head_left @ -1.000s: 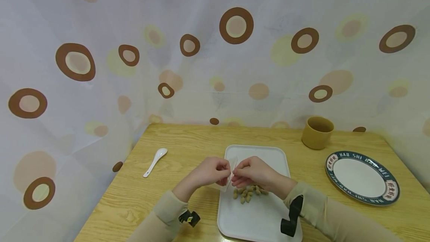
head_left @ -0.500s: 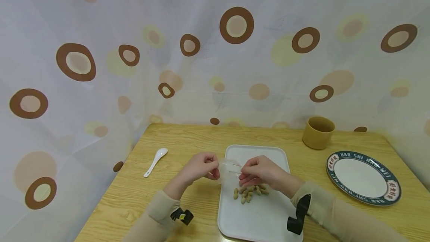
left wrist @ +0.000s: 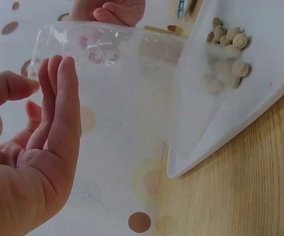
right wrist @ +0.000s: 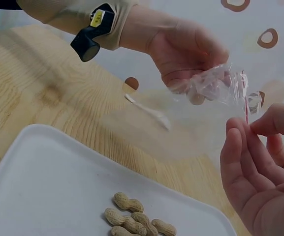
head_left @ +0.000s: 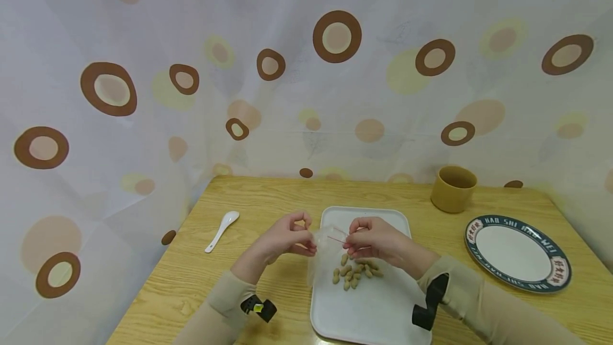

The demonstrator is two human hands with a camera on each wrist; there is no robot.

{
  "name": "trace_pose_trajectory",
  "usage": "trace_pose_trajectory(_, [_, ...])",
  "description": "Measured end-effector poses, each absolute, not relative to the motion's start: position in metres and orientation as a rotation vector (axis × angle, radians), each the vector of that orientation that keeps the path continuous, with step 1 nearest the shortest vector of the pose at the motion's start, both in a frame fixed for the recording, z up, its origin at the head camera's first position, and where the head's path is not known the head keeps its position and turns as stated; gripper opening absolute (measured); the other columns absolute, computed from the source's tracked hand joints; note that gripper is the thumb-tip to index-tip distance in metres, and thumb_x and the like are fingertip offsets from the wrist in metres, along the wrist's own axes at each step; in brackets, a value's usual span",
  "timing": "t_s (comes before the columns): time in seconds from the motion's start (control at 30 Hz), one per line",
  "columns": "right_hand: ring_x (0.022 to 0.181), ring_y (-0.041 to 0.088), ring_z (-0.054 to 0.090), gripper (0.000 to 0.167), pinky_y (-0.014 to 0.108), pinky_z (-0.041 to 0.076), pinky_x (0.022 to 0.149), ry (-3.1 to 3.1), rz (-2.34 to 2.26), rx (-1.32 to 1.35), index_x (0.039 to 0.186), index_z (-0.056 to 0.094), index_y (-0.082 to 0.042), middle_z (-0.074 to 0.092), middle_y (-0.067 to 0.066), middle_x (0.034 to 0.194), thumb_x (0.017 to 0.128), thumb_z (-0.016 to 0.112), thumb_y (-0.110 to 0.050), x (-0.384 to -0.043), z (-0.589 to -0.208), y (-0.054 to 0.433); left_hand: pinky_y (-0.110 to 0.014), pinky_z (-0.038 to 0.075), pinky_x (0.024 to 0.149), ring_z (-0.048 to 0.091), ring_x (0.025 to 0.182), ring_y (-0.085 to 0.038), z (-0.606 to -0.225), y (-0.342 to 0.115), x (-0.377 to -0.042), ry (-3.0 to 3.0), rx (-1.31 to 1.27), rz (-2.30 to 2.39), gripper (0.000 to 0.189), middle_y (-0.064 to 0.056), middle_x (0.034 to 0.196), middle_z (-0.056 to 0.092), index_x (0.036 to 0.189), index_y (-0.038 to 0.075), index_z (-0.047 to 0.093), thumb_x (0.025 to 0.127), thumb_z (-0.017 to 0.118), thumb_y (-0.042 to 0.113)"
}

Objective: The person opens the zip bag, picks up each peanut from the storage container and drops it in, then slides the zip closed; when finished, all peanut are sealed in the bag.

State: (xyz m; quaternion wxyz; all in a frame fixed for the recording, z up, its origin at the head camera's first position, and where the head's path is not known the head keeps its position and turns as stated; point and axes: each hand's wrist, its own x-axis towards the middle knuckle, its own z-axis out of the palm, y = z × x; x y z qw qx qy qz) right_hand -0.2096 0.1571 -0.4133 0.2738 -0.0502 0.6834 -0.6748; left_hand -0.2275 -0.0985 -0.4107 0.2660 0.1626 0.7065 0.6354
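Note:
A clear plastic zip bag [head_left: 322, 254] with a red line at its mouth is stretched between both hands, over the left edge of a white tray [head_left: 364, 313]. My right hand [head_left: 378, 241] pinches the red-lined rim between thumb and index finger, plain in the right wrist view, where the bag [right wrist: 181, 125] hangs tilted. The opposite side is held at the fingertips of my left hand [head_left: 287, 238]; in the left wrist view several of its fingers [left wrist: 65, 103] stand straight against the bag. Unshelled peanuts [head_left: 353, 276] lie in a loose pile on the tray, below the right hand.
A white spoon [head_left: 222, 231] rests on the wooden table at the left. Toward the back right stands a yellow-brown mug [head_left: 452, 196], with a dark-rimmed plate [head_left: 512, 252] in front of it. A patterned curtain [head_left: 287, 95] closes off the back.
From close together, the hands have moved apart, the right one to the right and the left one to the left. The bag is now spread wider, and its red line shows.

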Motion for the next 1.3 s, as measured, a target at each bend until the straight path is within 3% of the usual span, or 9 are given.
trace_pose_trajectory(0.13, [0.069,0.012,0.066,0.006,0.027,0.058,0.070,1.746,-1.848,-0.242,0.095,0.055,-0.009,0.071,0.004,0.080,0.094,0.059,-0.005,-0.209,-0.413,0.160,-0.040,0.060,0.075,0.067,0.070,-0.014,-0.411,-0.100,-0.229,1.851,0.506,1.689,0.014,-0.001,0.071,0.067,0.107,0.002,0.046,0.095,0.051,0.002])
trace_pose_trajectory(0.27, [0.069,0.010,0.064,0.012,0.025,0.057,0.070,1.726,-1.826,-0.319,0.097,0.068,-0.011,0.069,0.000,0.080,0.096,0.057,-0.005,-0.210,-0.414,0.161,-0.039,0.060,0.076,0.066,0.070,-0.015,-0.412,-0.100,-0.229,1.853,0.558,1.645,0.017,-0.001,0.071,0.063,0.109,-0.003,0.053,0.094,0.049,0.004])
trace_pose_trajectory(0.43, [0.072,0.010,0.062,0.027,0.022,0.056,0.071,1.779,-1.755,-0.347,0.118,0.068,0.004,0.069,-0.001,0.081,0.097,0.059,-0.011,-0.212,-0.414,0.163,-0.038,0.059,0.078,0.065,0.073,-0.014,-0.410,-0.100,-0.229,1.872,0.621,1.579,0.024,-0.002,0.076,0.063,0.105,-0.009,0.064,0.097,0.047,0.007])
trace_pose_trajectory(0.57, [0.074,0.010,0.061,0.034,0.022,0.055,0.073,1.794,-1.712,-0.387,0.120,0.063,0.015,0.069,0.000,0.084,0.099,0.056,-0.011,-0.211,-0.416,0.164,-0.039,0.058,0.085,0.066,0.079,-0.012,-0.409,-0.101,-0.228,1.873,0.710,1.502,0.028,0.000,0.082,0.066,0.107,-0.015,0.063,0.099,0.050,0.009])
trace_pose_trajectory(0.83, [0.074,0.009,0.063,0.026,0.024,0.056,0.074,1.732,-1.690,-0.476,0.112,0.066,0.013,0.070,0.001,0.086,0.095,0.057,-0.005,-0.209,-0.416,0.166,-0.031,0.051,0.088,0.058,0.093,-0.009,-0.409,-0.101,-0.226,2.029,0.981,1.361,0.013,0.003,0.094,0.062,0.096,-0.001,0.067,0.094,0.065,0.011])
trace_pose_trajectory(0.97, [0.074,0.009,0.064,0.034,0.024,0.056,0.075,1.723,-1.637,-0.533,0.114,0.060,0.018,0.070,0.002,0.088,0.095,0.062,-0.009,-0.209,-0.416,0.168,-0.031,0.048,0.093,0.053,0.103,-0.013,-0.409,-0.102,-0.226,2.026,1.052,1.442,0.013,-0.008,0.105,0.056,0.092,-0.001,0.064,0.097,0.062,0.011])
trace_pose_trajectory(1.13, [0.071,0.007,0.062,0.028,0.024,0.056,0.072,1.737,-1.611,-0.557,0.107,0.066,0.010,0.069,-0.001,0.083,0.096,0.065,-0.016,-0.210,-0.418,0.170,-0.030,0.047,0.096,0.054,0.108,-0.014,-0.408,-0.104,-0.226,1.951,1.101,1.515,0.016,-0.018,0.116,0.057,0.096,-0.003,0.058,0.100,0.058,0.013])
trace_pose_trajectory(1.3, [0.070,0.007,0.060,0.016,0.024,0.055,0.071,1.739,-1.597,-0.597,0.098,0.069,-0.006,0.065,-0.003,0.080,0.097,0.062,-0.020,-0.210,-0.421,0.172,-0.032,0.048,0.094,0.058,0.105,-0.014,-0.407,-0.104,-0.226,1.889,1.114,1.527,0.026,-0.008,0.111,0.060,0.099,-0.003,0.054,0.102,0.054,0.022])
